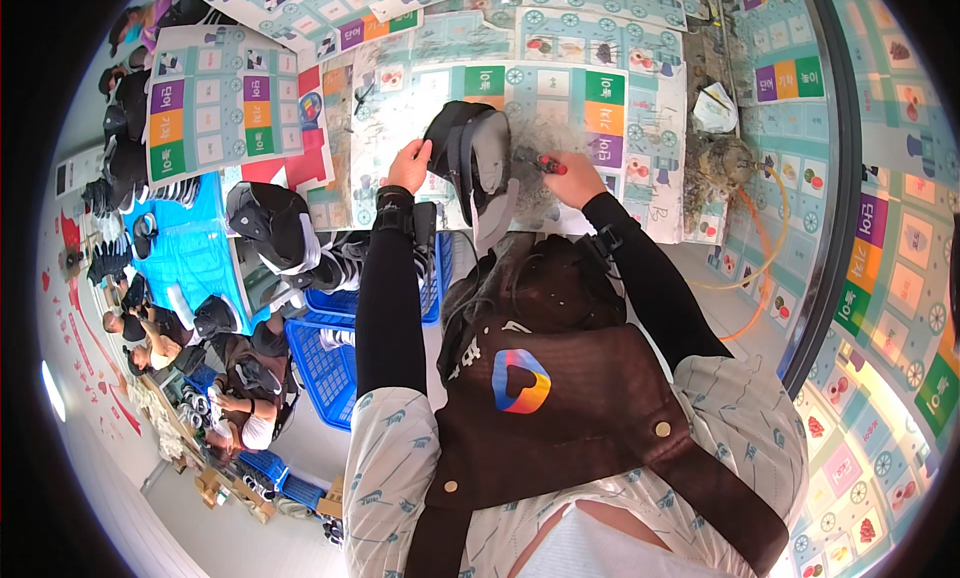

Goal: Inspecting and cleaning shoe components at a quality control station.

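A black and grey shoe (475, 158) with a paler grey strip along its lower edge is held up over the paper-covered bench. My left hand (408, 166) grips its left side, with the thumb and fingers closed on the edge. To the right of the shoe, my right hand (574, 182) is closed around a small red-handled tool (549, 165). The tool's dark end points left at the shoe; whether it touches the shoe cannot be made out. Dark smudges mark the paper (560, 128) around it.
Another black shoe (268, 223) lies at the bench's left end, above blue crates (325, 368). A yellow hose (785, 208) and an orange hose (765, 278) hang at the right, below a white crumpled piece (714, 108). Several people work at far left.
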### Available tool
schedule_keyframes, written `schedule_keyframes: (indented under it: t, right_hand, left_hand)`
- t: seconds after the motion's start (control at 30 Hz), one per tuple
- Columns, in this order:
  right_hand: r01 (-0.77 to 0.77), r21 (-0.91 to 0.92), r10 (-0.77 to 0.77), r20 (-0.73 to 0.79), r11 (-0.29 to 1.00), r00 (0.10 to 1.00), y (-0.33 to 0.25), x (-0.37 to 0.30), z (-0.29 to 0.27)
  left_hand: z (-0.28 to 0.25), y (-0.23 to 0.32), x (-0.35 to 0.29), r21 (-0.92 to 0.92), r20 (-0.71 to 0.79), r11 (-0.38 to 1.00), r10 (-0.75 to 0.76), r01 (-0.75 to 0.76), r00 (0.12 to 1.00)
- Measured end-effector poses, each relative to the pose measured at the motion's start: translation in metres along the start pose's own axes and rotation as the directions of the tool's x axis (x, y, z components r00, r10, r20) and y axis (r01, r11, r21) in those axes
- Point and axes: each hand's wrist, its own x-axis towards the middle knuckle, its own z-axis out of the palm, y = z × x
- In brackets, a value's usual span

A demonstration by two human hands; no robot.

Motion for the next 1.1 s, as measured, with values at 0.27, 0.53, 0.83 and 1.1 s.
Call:
schedule_keyframes:
  t: [0.27,0.53,0.83,1.1]
  right_hand:
    - [-0.026,-0.042,0.027,0.010,0.999,1.000,0.000,-0.002,0.004]
    - [-0.041,0.015,0.038,0.138,0.999,0.990,0.008,-0.018,0.018]
    - [-0.200,0.460,0.116,0.206,0.865,0.972,-0.042,-0.043,0.001]
    - [-0.196,0.675,0.269,-0.004,0.711,0.963,0.012,-0.071,-0.072]
  left_hand:
    - [-0.003,-0.003,-0.002,0.006,-0.005,1.000,-0.009,0.009,1.000]
    - [0.009,-0.023,0.018,0.154,-0.058,0.986,-0.062,0.070,0.996]
    - [-0.073,-0.138,0.036,0.718,0.399,0.660,-0.133,-0.219,0.907]
    - [-0.064,0.161,-0.076,0.720,-0.228,0.674,0.459,-0.169,0.859]
